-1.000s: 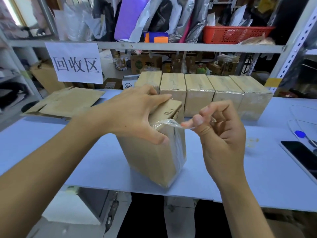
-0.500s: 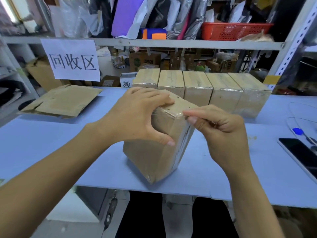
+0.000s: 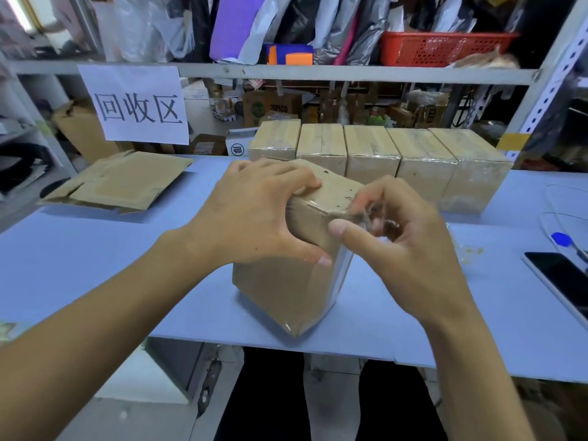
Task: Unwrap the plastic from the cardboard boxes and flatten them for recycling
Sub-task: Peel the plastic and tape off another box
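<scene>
A plastic-wrapped cardboard box (image 3: 286,288) stands tilted on the blue table (image 3: 95,265), near its front edge. My left hand (image 3: 254,218) grips the box's top left corner, thumb on the near face. My right hand (image 3: 397,243) pinches a strip of clear plastic wrap (image 3: 359,214) pulled up off the top right edge. Behind it stands a row of several wrapped boxes (image 3: 372,160). A flattened cardboard box (image 3: 121,183) lies at the left of the table.
A phone (image 3: 560,281) and a blue-capped pen (image 3: 563,241) lie at the table's right edge. A paper sign (image 3: 136,103) hangs from the shelf rail above the flattened cardboard. Cluttered shelves stand behind the table.
My right hand went back to the box's top edge, took hold of the plastic there and is pulling it up. The box has tipped slightly while my left hand keeps its grip.
</scene>
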